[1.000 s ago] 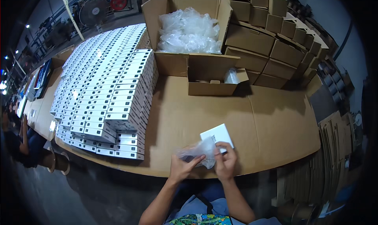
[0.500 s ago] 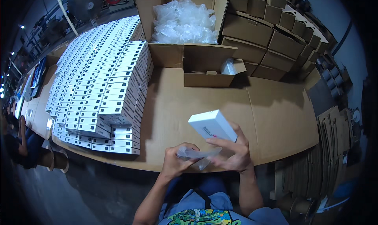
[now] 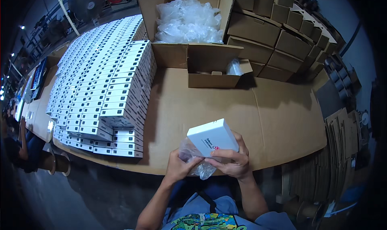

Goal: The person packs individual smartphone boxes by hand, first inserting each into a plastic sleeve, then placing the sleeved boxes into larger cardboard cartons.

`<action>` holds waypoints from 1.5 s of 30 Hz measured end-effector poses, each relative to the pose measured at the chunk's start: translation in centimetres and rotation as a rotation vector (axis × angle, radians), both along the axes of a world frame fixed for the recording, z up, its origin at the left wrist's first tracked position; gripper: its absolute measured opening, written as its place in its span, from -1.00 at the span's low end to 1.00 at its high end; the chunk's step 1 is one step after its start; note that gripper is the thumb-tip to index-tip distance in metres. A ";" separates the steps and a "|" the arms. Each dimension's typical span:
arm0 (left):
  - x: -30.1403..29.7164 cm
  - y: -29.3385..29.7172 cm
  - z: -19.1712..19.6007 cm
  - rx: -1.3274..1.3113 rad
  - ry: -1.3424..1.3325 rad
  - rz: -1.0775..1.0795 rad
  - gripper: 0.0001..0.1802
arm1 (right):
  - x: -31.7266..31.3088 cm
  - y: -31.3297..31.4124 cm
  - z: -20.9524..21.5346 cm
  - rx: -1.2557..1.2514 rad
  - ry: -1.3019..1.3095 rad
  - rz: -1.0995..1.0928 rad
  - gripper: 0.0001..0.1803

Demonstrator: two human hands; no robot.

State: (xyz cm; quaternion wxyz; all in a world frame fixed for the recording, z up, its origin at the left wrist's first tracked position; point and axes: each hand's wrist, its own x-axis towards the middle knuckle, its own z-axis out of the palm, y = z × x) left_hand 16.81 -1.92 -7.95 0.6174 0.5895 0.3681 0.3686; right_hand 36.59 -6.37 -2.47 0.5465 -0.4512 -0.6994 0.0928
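A small white box (image 3: 213, 137) with dark and red print is tilted in my right hand (image 3: 236, 160), its fingers closed round the box's right side and lower edge. My left hand (image 3: 178, 165) grips a clear plastic bag (image 3: 204, 172), which hangs crumpled below and to the left of the box. The bag's upper part lies close to the box's lower left edge; whether any of the box is inside it I cannot tell. Both hands are close together over the table's near edge, and my right thumb lies on the box's printed face.
Tall rows of white boxes (image 3: 96, 85) fill the table's left side. Behind the cardboard-covered table (image 3: 201, 105) stands a carton (image 3: 146, 12) of clear bags (image 3: 188, 20). An open brown carton (image 3: 213, 82) holds a clear-wrapped item. Brown cartons (image 3: 258, 26) are stacked behind right. A person sits far left.
The white box has come down and slightly left, toward the bag. My right hand has moved nearer my left, and the bag has spread wider beside the box.
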 end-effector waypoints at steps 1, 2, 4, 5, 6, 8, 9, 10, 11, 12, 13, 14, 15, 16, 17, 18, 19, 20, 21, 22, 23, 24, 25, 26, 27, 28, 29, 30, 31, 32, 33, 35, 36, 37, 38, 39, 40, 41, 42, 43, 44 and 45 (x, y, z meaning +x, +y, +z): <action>0.0 -0.1 -0.2 -0.044 -0.006 0.016 -0.69 | -0.1 -0.1 -0.3 -0.024 0.054 0.009 -0.57; 0.1 -0.1 -0.3 -0.086 -0.013 0.036 -0.68 | -0.1 -0.1 -0.5 -0.047 0.107 0.021 -0.58; 0.3 -0.2 -0.3 -0.065 -0.031 0.044 -0.67 | 0.3 -0.1 -0.9 -0.066 0.113 0.037 -0.60; 0.3 -0.3 -0.4 -0.046 -0.049 0.048 -0.67 | 0.5 -0.2 -1.0 -0.087 0.120 0.049 -0.62; 0.3 -0.3 -0.3 -0.047 -0.049 0.049 -0.67 | 0.7 -0.2 -1.0 -0.088 0.120 0.049 -0.62; 0.1 -0.3 -0.1 -0.075 -0.084 0.022 -0.66 | 1.2 -0.2 -0.8 -0.113 0.076 0.064 -0.67; 0.0 -0.3 0.0 -0.077 -0.083 0.021 -0.66 | 1.3 -0.3 -0.6 -0.115 0.076 0.063 -0.67; -0.1 -0.4 0.1 -0.097 -0.075 0.001 -0.67 | 1.4 -0.4 -0.5 -0.161 0.106 0.086 -0.69; -0.1 -0.3 0.2 -0.116 -0.067 -0.019 -0.68 | 1.5 -0.5 -0.4 -0.205 0.136 0.110 -0.71; 0.0 -0.4 0.2 -0.115 -0.067 -0.019 -0.68 | 1.7 -0.4 -0.6 -0.205 0.135 0.110 -0.71; 0.2 -0.5 0.2 -0.122 -0.097 -0.020 -0.68 | 2.0 -0.3 -1.0 -0.197 0.123 0.100 -0.74; 0.3 -0.5 0.2 -0.129 -0.127 -0.022 -0.68 | 2.2 -0.3 -1.4 -0.190 0.109 0.090 -0.77; 0.5 -0.6 0.2 -0.129 -0.128 -0.022 -0.68 | 2.3 -0.2 -1.5 -0.190 0.109 0.090 -0.77; 0.6 -0.6 0.1 -0.135 -0.125 -0.021 -0.66 | 2.5 -0.2 -1.7 -0.185 0.136 0.107 -0.74; 0.6 -0.6 0.0 -0.141 -0.121 -0.019 -0.65 | 2.5 -0.2 -1.9 -0.182 0.165 0.125 -0.71; 0.5 -0.7 -0.1 -0.141 -0.120 -0.018 -0.65 | 2.4 -0.2 -2.0 -0.182 0.166 0.126 -0.71; 0.5 -0.7 -0.3 -0.142 -0.123 -0.031 -0.63 | 2.3 -0.2 -2.3 -0.212 0.238 0.150 -0.62; 0.5 -0.8 -0.3 -0.142 -0.127 -0.046 -0.61 | 2.1 -0.2 -2.5 -0.240 0.310 0.173 -0.53; 0.5 -0.8 -0.3 -0.142 -0.126 -0.048 -0.61 | 1.9 -0.3 -2.9 -0.240 0.310 0.171 -0.53; 0.5 -0.9 -0.3 -0.128 -0.116 -0.041 -0.60 | 1.7 -0.4 -3.4 -0.284 0.362 0.148 -0.44; 0.5 -0.8 -0.2 -0.113 -0.105 -0.033 -0.59 | 1.5 -0.4 -3.7 -0.327 0.414 0.127 -0.34; 0.5 -0.8 -0.3 -0.112 -0.103 -0.034 -0.59 | 1.2 -0.2 -3.7 -0.326 0.416 0.126 -0.34; 0.5 -0.8 -0.4 -0.060 -0.098 -0.022 -0.62 | 1.0 0.0 -3.7 -0.347 0.463 0.114 -0.31; 0.4 -0.7 -0.6 -0.007 -0.094 -0.013 -0.64 | 0.9 0.2 -3.7 -0.369 0.509 0.101 -0.28; 0.3 -0.7 -0.9 -0.007 -0.092 -0.015 -0.64 | 0.7 0.3 -3.7 -0.392 0.565 0.099 -0.30; 0.1 -0.7 -1.4 -0.091 -0.127 -0.012 -0.66 | 0.8 0.3 -4.0 -0.391 0.567 0.097 -0.30; -0.1 -0.6 -1.7 -0.176 -0.161 -0.009 -0.67 | 0.9 0.4 -4.5 -0.436 0.573 0.109 -0.33; -0.3 -0.3 -1.9 -0.177 -0.160 -0.012 -0.67 | 1.0 0.5 -4.8 -0.481 0.578 0.120 -0.35; -0.4 0.0 -2.0 -0.174 -0.094 -0.023 -0.66 | 1.0 0.7 -5.0 -0.482 0.554 0.126 -0.41; -0.5 0.1 -1.8 -0.166 -0.025 -0.033 -0.63 | 0.6 0.9 -4.4 -0.478 0.558 0.125 -0.41; -0.3 0.1 -1.3 -0.183 -0.086 0.013 -0.64 | 0.2 1.1 -3.6 -0.566 0.561 0.136 -0.45; -0.9 0.5 -1.3 -0.312 -0.092 0.001 -0.63 | 0.4 1.2 -3.8 -0.676 0.496 0.169 -0.49; -1.6 0.8 -1.6 -0.445 -0.096 0.003 -0.61 | 0.4 1.3 -3.6 -0.676 0.499 0.169 -0.49; -2.0 1.1 -3.1 -0.474 -0.222 0.000 -0.59 | 0.3 1.6 -3.3 -0.535 0.539 0.234 -0.43; -1.7 1.1 -2.8 -0.474 -0.221 -0.001 -0.59 | 0.4 1.8 -3.2 -0.394 0.575 0.297 -0.38; -1.1 1.0 -2.1 -0.492 -0.315 0.074 -0.57 | 0.7 1.2 -3.4 -0.348 0.680 0.320 -0.42; -0.8 1.0 -1.7 -0.508 -0.410 0.150 -0.56 | 1.3 0.9 -3.2 -0.346 0.680 0.321 -0.42; -0.7 1.2 -1.7 -0.522 -0.406 0.165 -0.52 | 2.0 0.4 -2.6 -0.290 0.408 0.289 -0.51; -0.7 1.3 -1.7 -0.521 -0.406 0.163 -0.52 | 2.2 0.0 -1.7 -0.233 0.139 0.251 -0.59; -0.7 1.4 -1.6 -0.515 -0.408 0.159 -0.52 | 1.2 -0.3 -0.8 -0.255 0.160 0.207 -0.73; -0.7 1.5 -1.5 -0.507 -0.412 0.150 -0.52 | 0.7 -0.5 -0.6 -0.252 0.158 0.202 -0.73; -0.8 1.6 -1.7 -0.505 -0.413 0.144 -0.52 | 0.4 -0.6 -0.4 -0.233 0.150 0.166 -0.70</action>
